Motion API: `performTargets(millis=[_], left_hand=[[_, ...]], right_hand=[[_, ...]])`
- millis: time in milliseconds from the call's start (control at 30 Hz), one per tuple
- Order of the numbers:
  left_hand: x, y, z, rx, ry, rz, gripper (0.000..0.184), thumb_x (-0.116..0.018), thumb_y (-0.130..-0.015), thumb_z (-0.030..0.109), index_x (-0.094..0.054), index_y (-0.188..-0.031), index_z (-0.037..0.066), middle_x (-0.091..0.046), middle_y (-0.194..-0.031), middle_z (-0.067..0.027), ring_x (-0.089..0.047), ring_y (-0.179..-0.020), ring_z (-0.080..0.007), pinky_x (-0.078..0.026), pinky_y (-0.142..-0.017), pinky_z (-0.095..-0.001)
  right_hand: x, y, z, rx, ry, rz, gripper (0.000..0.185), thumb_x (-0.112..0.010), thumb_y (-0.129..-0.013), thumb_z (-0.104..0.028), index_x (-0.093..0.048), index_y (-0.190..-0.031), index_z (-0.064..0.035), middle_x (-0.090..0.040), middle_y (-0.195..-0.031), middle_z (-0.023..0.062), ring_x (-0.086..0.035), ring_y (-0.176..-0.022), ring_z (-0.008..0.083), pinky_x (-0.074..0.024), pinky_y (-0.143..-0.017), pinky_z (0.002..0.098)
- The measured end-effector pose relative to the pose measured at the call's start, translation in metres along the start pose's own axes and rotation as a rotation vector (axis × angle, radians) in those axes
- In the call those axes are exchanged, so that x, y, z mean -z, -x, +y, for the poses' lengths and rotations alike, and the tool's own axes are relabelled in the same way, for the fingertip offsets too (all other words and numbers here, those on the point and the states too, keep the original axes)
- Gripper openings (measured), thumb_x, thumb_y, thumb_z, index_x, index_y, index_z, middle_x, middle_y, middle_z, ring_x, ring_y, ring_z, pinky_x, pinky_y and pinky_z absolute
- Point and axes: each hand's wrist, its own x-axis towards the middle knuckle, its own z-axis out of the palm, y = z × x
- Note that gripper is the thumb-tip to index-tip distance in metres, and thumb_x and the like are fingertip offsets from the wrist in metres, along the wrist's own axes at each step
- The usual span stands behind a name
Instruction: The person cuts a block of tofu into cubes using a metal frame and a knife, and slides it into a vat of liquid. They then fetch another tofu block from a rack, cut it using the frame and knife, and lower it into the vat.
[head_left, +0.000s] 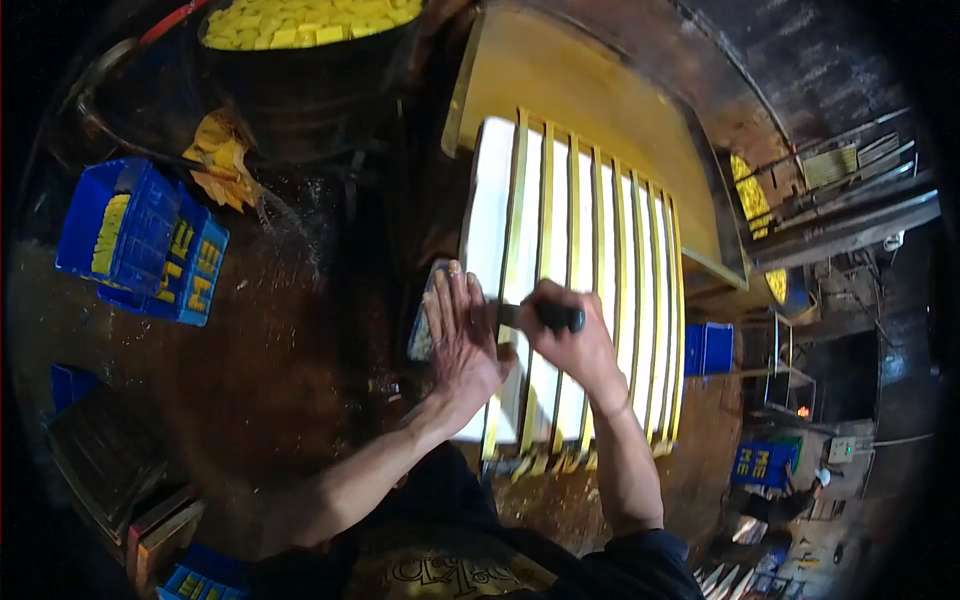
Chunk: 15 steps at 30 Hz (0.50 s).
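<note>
A bright white slab or board (535, 385) lies tilted in front of me, with several long yellow strips (600, 230) running lengthwise over it. My right hand (570, 340) is closed around a black-handled tool (568, 318), whose dark part points left across the strips. What kind of tool it is I cannot make out. My left hand (462, 335) lies with fingers stretched out at the slab's left side, close to the tool's far end. Just beyond these fingers a small light-coloured tray or box (420, 335) is partly hidden.
A yellowish table surface (590, 80) extends behind the slab. Upper left stands a dark round vat (310, 75) of yellow blocks (300, 30). Blue crates (190, 270) sit on the wet brown floor at left, another blue crate (708, 348) at right. A person (785, 505) is far off at lower right.
</note>
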Motion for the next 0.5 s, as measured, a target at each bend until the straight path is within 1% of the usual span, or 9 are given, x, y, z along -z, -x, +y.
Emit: performTargets(millis=[67, 167, 233, 300, 333, 400, 433, 467, 500], left_hand=[[0.010, 0.060, -0.003, -0.009, 0.148, -0.013, 0.119, -0.075, -0.070, 0.041, 0.000, -0.146, -0.012, 0.009, -0.152, -0.0374, 0.006, -0.142, -0.0523, 0.000, -0.114, -0.0617], [0.052, 0.119, -0.007, 0.060, 0.194, -0.275, 0.127, -0.080, -0.068, 0.042, 0.006, -0.148, -0.008, 0.013, -0.152, -0.0348, 0.010, -0.143, -0.0499, 0.000, -0.115, -0.0598], [0.061, 0.142, -0.015, 0.083, 0.208, -0.236, 0.129, -0.082, -0.068, 0.040, 0.008, -0.148, -0.006, 0.014, -0.153, -0.0330, 0.010, -0.144, -0.0464, -0.002, -0.116, -0.0566], [0.071, 0.154, -0.021, 0.191, 0.294, -0.310, 0.131, -0.082, -0.067, 0.042, 0.009, -0.148, -0.006, 0.014, -0.154, -0.0306, 0.009, -0.146, -0.0417, -0.008, -0.118, -0.0497], [0.071, 0.159, -0.024, 0.231, 0.351, -0.342, 0.131, -0.081, -0.069, 0.045, 0.010, -0.148, -0.005, 0.012, -0.155, -0.0282, 0.005, -0.147, -0.0382, -0.012, -0.119, -0.0432], [0.066, 0.167, -0.023, 0.310, 0.394, -0.398, 0.130, -0.080, -0.070, 0.046, 0.011, -0.148, -0.004, 0.012, -0.156, -0.0277, 0.002, -0.147, -0.0373, -0.014, -0.119, -0.0422], [0.062, 0.171, -0.021, 0.386, 0.438, -0.466, 0.129, -0.079, -0.071, 0.048, 0.011, -0.149, -0.004, 0.011, -0.156, -0.0271, 0.000, -0.147, -0.0364, -0.015, -0.119, -0.0413], [0.055, 0.175, -0.017, 0.460, 0.448, -0.545, 0.128, -0.078, -0.073, 0.049, 0.012, -0.149, -0.003, 0.007, -0.157, -0.0274, -0.004, -0.147, -0.0366, -0.017, -0.119, -0.0415], [0.065, 0.169, -0.001, 0.621, 0.635, -0.668, 0.129, -0.078, -0.072, 0.054, 0.008, -0.149, -0.003, -0.010, -0.155, -0.0294, -0.014, -0.145, -0.0363, -0.020, -0.118, -0.0403]], right_hand=[[-0.006, 0.061, -0.024, -0.102, 0.001, -0.030, 0.009, -0.065, -0.076, -0.006, -0.058, -0.075, 0.0005, -0.059, -0.059, 0.0192, -0.064, -0.054, 0.0328, -0.0487, -0.050, 0.0377], [-0.004, 0.115, -0.054, -0.235, -0.031, -0.115, 0.008, -0.065, -0.076, -0.006, -0.059, -0.076, -0.0002, -0.060, -0.060, 0.0186, -0.064, -0.055, 0.0342, -0.0492, -0.051, 0.0381], [-0.010, 0.136, -0.053, -0.235, -0.106, -0.215, 0.008, -0.064, -0.075, -0.007, -0.060, -0.078, -0.0008, -0.062, -0.063, 0.0188, -0.063, -0.058, 0.0361, -0.0499, -0.054, 0.0377], [-0.017, 0.139, -0.049, -0.210, -0.061, -0.205, 0.008, -0.065, -0.076, -0.007, -0.061, -0.078, -0.0012, -0.062, -0.064, 0.0167, -0.064, -0.058, 0.0322, -0.0500, -0.056, 0.0355], [-0.008, 0.138, -0.052, -0.227, -0.146, -0.163, 0.009, -0.066, -0.077, -0.008, -0.061, -0.080, -0.0016, -0.063, -0.065, 0.0146, -0.064, -0.059, 0.0294, -0.0503, -0.057, 0.0342], [0.007, 0.138, -0.035, -0.328, -0.334, 0.039, 0.012, -0.070, -0.081, -0.011, -0.062, -0.084, -0.0036, -0.062, -0.067, 0.0087, -0.064, -0.061, 0.0208, -0.0502, -0.060, 0.0312], [0.025, 0.126, -0.015, -0.141, -0.109, 0.174, 0.009, -0.068, -0.085, -0.012, -0.063, -0.087, -0.0046, -0.062, -0.067, 0.0089, -0.064, -0.063, 0.0188, -0.0503, -0.061, 0.0302], [0.054, 0.097, -0.027, -0.097, -0.119, 0.258, 0.009, -0.062, -0.087, -0.012, -0.063, -0.090, -0.0028, -0.062, -0.067, 0.0093, -0.063, -0.062, 0.0191, -0.0489, -0.059, 0.0327], [0.078, 0.070, 0.020, -0.102, -0.091, 0.184, 0.015, -0.057, -0.088, -0.012, -0.062, -0.088, 0.0020, -0.062, -0.067, 0.0131, -0.062, -0.060, 0.0227, -0.0480, -0.059, 0.0368]])
